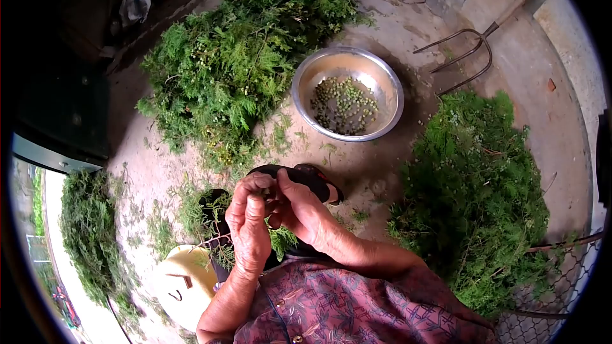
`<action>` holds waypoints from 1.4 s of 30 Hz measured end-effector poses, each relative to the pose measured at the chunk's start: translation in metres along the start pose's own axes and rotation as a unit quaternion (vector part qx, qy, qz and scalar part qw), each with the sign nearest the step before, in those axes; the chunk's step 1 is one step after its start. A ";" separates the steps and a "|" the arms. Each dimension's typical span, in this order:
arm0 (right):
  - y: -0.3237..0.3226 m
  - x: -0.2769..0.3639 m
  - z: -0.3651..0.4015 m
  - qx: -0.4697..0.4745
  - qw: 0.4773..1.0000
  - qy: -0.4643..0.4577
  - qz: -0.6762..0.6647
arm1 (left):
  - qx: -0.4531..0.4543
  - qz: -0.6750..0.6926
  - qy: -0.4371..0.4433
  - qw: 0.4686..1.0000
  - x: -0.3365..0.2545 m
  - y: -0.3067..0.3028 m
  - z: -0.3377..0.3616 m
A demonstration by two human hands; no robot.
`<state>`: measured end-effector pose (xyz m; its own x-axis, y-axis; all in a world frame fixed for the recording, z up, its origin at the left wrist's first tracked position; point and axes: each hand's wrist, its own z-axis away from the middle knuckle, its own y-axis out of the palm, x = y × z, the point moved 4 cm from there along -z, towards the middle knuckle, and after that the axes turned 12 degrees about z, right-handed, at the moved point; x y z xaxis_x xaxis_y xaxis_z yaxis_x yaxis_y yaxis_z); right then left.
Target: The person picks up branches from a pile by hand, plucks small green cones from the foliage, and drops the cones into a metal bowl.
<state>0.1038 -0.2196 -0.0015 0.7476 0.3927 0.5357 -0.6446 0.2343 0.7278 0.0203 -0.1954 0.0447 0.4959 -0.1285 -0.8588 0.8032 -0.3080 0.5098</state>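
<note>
My left hand (pixel 250 226) is closed around a leafy conifer sprig (pixel 220 242), whose thin stem and green fronds stick out to the left and below, over my lap. Against its fingertips, my right hand (pixel 298 209) is pinched closed; whatever sits between its fingers is hidden. Beyond both hands a wide steel basin (pixel 389 118) stands on the floor, its bottom scattered with small round green cones (pixel 344 103).
Large heaps of cut conifer branches lie at the upper left (pixel 223 64) and right (pixel 472 197), with a smaller heap (pixel 89 236) at far left. A pitchfork (pixel 488 32) leans at the upper right. Beside my left arm is a pale yellow round object (pixel 185 286).
</note>
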 end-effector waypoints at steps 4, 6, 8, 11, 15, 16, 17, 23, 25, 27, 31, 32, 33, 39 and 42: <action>-0.018 0.000 -0.009 -0.024 0.999 -0.022 -0.037 | 0.098 -0.180 0.000 0.979 0.005 0.020 -0.001; -0.020 0.008 -0.007 0.000 0.996 -0.044 -0.072 | 0.124 -0.196 0.000 0.973 0.010 0.024 -0.003; -0.035 0.006 -0.014 -0.002 0.995 -0.031 -0.091 | 0.106 -0.160 -0.048 0.980 0.008 0.026 -0.004; -0.056 0.023 -0.009 -0.078 0.996 -0.011 -0.037 | 0.039 -0.085 -0.013 0.996 -0.005 0.010 -0.008; -0.115 0.035 -0.017 -0.196 0.978 -0.046 -0.059 | -0.077 -0.078 0.045 0.993 -0.038 -0.039 -0.001; -0.121 0.039 -0.015 -0.216 0.973 -0.052 -0.070 | -0.106 -0.118 0.032 0.987 -0.043 -0.051 0.007; -0.127 0.041 -0.013 -0.227 0.971 -0.054 -0.057 | -0.131 -0.154 0.019 0.979 -0.047 -0.061 0.015; -0.112 0.041 -0.011 -0.139 0.987 -0.070 0.039 | -0.005 -0.588 0.131 0.798 -0.035 -0.076 0.048; -0.081 0.045 -0.007 -0.116 0.977 -0.082 0.160 | -0.010 -0.636 0.100 0.765 -0.028 -0.072 0.052; -0.050 0.041 -0.002 -0.058 0.945 -0.102 0.304 | -0.010 -0.664 0.015 0.747 -0.018 -0.075 0.052; 0.014 0.026 -0.009 0.068 0.695 -0.360 0.618 | 0.020 -0.704 -0.033 0.709 -0.005 -0.077 0.050; 0.021 0.020 -0.012 0.070 0.635 -0.341 0.690 | 0.021 -0.712 -0.034 0.701 -0.004 -0.077 0.050; 0.021 0.011 -0.019 0.082 0.590 -0.335 0.730 | 0.023 -0.720 -0.035 0.693 -0.004 -0.078 0.050; 0.018 -0.008 -0.025 0.148 0.573 -0.334 0.733 | 0.037 -0.715 -0.024 0.698 -0.006 -0.083 0.050; 0.005 -0.013 -0.029 0.122 0.604 -0.338 0.711 | 0.007 -0.685 0.003 0.729 -0.009 -0.084 0.051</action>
<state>0.0861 -0.1973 -0.0168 -0.5870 -0.4312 0.6852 -0.7305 -0.0827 -0.6779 -0.0684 -0.2162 0.0068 -0.7660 0.3124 -0.5618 0.5431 -0.1530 -0.8256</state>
